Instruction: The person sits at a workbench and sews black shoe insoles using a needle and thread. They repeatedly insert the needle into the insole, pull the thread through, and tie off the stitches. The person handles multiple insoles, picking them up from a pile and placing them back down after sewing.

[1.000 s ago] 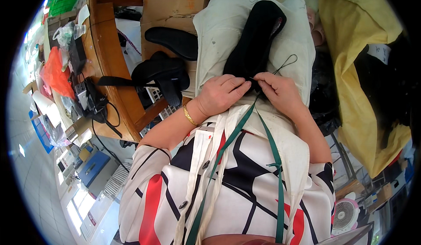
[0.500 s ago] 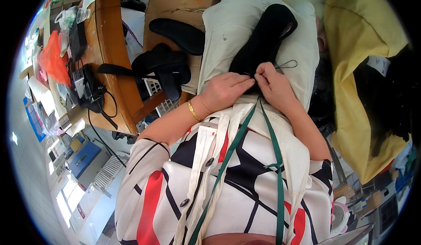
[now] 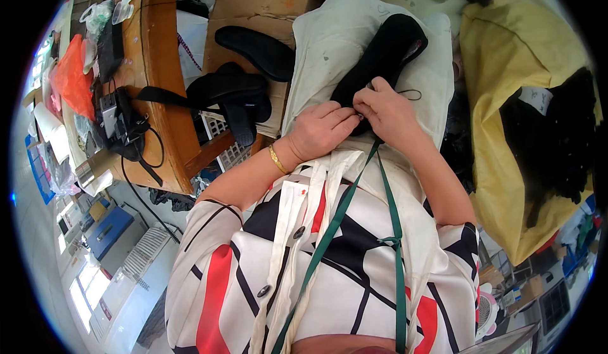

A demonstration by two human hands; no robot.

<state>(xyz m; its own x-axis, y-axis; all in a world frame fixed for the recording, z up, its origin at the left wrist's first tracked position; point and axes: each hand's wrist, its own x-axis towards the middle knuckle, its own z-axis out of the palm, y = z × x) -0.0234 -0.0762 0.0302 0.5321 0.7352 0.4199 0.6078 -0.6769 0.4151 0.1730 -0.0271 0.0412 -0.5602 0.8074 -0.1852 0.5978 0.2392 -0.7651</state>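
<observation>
A black cloth shoe lies lengthwise over an off-white cloth on my lap, its rounded end pointing away from me. At the end closest to me, my left hand is closed on the shoe's edge, fingers pressed together. My right hand meets the left fingertips there in a pinch. A tiny glint shows between the hands, too small to name. Beside the right hand, a thin black thread curls in a loop. Both hands cover the near part of the shoe.
Left of my lap, a black insole-shaped piece and other black shoes rest on a cardboard box. A wooden table carries bags and a black corded device. On the right hangs a yellow sack with black pieces inside.
My right hand has shifted slightly up and left, closer over the left fingertips. The thread loop beside it shows shorter. The whole view has shifted a little.
</observation>
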